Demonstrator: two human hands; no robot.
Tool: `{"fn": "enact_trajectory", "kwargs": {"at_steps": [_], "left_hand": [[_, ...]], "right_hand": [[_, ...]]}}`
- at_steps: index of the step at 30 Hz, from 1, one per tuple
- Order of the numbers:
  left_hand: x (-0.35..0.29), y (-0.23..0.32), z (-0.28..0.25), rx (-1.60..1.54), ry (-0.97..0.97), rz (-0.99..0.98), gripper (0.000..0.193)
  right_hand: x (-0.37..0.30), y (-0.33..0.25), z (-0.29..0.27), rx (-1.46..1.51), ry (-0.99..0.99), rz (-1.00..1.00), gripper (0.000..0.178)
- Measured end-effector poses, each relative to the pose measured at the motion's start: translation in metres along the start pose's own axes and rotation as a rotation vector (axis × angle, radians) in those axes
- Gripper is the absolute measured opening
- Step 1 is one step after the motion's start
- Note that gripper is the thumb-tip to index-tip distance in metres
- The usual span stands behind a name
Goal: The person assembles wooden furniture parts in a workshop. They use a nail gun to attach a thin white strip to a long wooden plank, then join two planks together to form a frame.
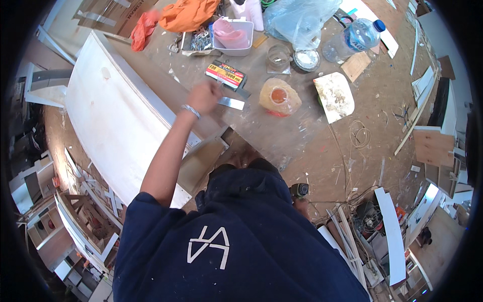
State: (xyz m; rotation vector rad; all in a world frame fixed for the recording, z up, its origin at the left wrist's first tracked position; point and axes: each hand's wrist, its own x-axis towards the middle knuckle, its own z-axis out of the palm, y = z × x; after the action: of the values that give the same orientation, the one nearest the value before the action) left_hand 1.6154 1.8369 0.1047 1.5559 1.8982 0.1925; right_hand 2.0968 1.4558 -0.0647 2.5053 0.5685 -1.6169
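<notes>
My left hand [204,97] reaches out over the worktop with its fingers curled together; what they hold, if anything, I cannot make out. Just beyond the fingertips lies a shiny flat metal strip [232,103]. A yellow, red and black box [226,75] sits close behind that hand. Low at my right side, my right hand [302,207] shows only in part, closed around a dark power tool [299,190] that looks like a cordless drill. The large curved white panel [113,95] stands alongside my left forearm.
Across the worktop are a tub of orange paste [279,96], a smeared white board [335,97], a glass jar [278,58], a water bottle [352,41] and a white container [233,38]. A thin cord [342,156] trails right. Wood offcuts [390,236] lie at lower right.
</notes>
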Motion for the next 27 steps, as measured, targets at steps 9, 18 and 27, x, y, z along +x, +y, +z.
{"fn": "enact_trajectory", "kwargs": {"at_steps": [9,18,27], "left_hand": [[-0.018,-0.052,0.064,0.304,0.044,0.599,0.034],[-0.026,-0.051,0.088,0.456,0.142,0.583,0.011],[-0.270,-0.073,0.079,-1.253,0.471,-0.156,0.022]], "right_hand": [[0.035,-0.051,-0.036,0.073,-0.005,-0.099,0.027],[-0.057,-0.125,-0.079,-0.123,0.017,-0.342,0.033],[-0.213,-0.189,-0.069,-0.464,-0.025,-1.130,0.039]]}}
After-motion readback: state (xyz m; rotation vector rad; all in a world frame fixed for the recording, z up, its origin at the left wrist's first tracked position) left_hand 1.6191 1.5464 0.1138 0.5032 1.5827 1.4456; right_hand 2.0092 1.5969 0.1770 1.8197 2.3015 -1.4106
